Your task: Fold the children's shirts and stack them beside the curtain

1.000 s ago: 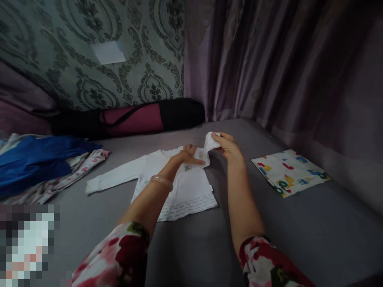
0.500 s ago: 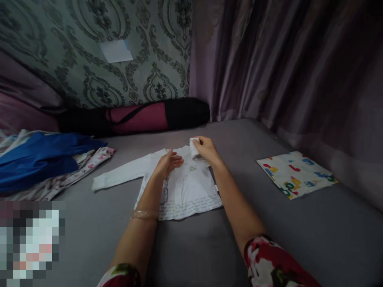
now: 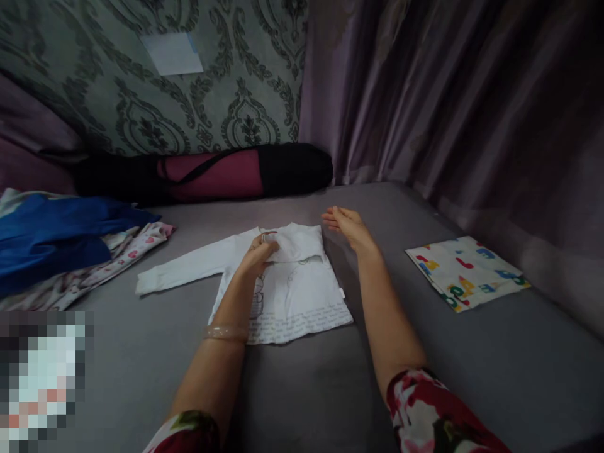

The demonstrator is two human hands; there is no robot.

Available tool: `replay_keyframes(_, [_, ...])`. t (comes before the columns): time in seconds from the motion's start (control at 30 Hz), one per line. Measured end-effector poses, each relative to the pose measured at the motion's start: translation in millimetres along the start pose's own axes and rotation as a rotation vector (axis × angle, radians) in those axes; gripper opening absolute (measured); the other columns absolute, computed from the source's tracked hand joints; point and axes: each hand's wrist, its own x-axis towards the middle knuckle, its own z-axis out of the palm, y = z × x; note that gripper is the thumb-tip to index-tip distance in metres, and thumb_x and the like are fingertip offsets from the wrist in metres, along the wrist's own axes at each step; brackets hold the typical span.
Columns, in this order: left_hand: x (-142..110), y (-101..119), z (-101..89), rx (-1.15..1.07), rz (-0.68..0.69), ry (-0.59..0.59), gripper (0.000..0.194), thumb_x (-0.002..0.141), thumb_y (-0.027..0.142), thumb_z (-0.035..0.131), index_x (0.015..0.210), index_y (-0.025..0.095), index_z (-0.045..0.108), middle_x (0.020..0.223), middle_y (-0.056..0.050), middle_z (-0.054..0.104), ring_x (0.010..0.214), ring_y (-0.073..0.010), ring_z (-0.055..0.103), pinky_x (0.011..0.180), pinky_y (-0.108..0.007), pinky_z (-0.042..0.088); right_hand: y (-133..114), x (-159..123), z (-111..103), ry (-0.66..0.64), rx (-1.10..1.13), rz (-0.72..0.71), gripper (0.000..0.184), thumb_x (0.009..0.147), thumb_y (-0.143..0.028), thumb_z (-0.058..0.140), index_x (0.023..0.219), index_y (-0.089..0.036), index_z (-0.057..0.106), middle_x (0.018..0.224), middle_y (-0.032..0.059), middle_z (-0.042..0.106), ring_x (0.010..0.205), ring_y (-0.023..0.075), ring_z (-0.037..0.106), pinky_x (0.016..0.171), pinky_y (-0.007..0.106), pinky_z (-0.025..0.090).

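A small white long-sleeved shirt (image 3: 302, 292) with printed drawings and a band of lettering along its hem lies flat on the grey bed. One sleeve stretches out to the left; the other sleeve (image 3: 297, 244) is folded across the chest. My left hand (image 3: 261, 250) is closed on the cuff of that folded sleeve, near the shirt's neck. Just beyond the shirt's right shoulder, my right hand (image 3: 350, 228) is held open, fingers stretched out, with nothing in it.
On the left lies a pile of clothes with a blue garment (image 3: 51, 236) on top. A folded cloth with coloured letters (image 3: 465, 267) lies at right. A long black and maroon bag (image 3: 217, 175) rests along the wall, beside purple curtains (image 3: 368, 94).
The right sleeve has been brought leftward across the shirt's chest. My left hand has closed on its cuff; my right hand has let go and moved right, opening.
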Motion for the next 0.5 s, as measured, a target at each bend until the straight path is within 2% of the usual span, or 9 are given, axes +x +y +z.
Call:
replay_keyframes(0.07, [1.2,-0.2,-0.6,-0.019,0.081,0.004,0.051,0.057,0.023,0.061,0.108,0.018,0.061,0.067,0.003,0.058,0.059,-0.013,0.053,0.053,-0.022,0.04,9.2,5.4,-2.1,0.054,-0.079,0.003,0.024,0.097,-0.028,0.045,0.103,-0.016,0.065,0.104,0.0105,0.072,0.088,0.0149,0.069,0.08,0.029,0.052])
replay_keyframes(0.17, [4.7,-2.2,-3.6,0.002,0.209,0.058,0.053,0.055,0.021,0.056,0.107,0.015,0.06,0.069,0.003,0.057,0.059,-0.0112,0.05,0.054,-0.021,0.037,23.5,10.3,1.1,0.111,-0.348,-0.101,0.026,0.094,-0.025,0.043,0.096,-0.016,0.068,0.096,0.009,0.072,0.088,0.0178,0.068,0.081,0.031,0.051])
replay_keyframes(0.27, [8.7,-6.7,-8.1,0.052,0.258,0.092,0.051,0.056,0.022,0.057,0.106,0.014,0.058,0.067,0.004,0.054,0.057,-0.0106,0.047,0.053,-0.021,0.035,33.3,8.7,10.6,0.06,-0.713,-0.204,0.03,0.093,-0.022,0.039,0.096,-0.016,0.069,0.091,0.0089,0.071,0.091,0.0209,0.065,0.084,0.032,0.048])
replay_keyframes(0.37, [13.2,-11.7,-12.5,0.105,0.299,0.092,0.05,0.059,0.025,0.06,0.107,0.014,0.057,0.07,0.004,0.053,0.059,-0.011,0.048,0.056,-0.022,0.037,38.9,2.1,25.5,-0.059,-0.913,-0.24,0.034,0.093,-0.017,0.037,0.111,-0.014,0.065,0.11,0.0132,0.068,0.105,0.0229,0.061,0.092,0.032,0.044])
replay_keyframes(0.5, [16.3,-15.0,-16.9,0.212,0.316,0.117,0.049,0.064,0.026,0.059,0.112,0.015,0.057,0.07,0.004,0.05,0.059,-0.0117,0.046,0.055,-0.022,0.036,48.2,-7.2,45.7,-0.139,-1.028,-0.297,0.044,0.097,-0.02,0.033,0.136,-0.006,0.049,0.144,0.0192,0.046,0.135,0.0251,0.039,0.11,0.034,0.027])
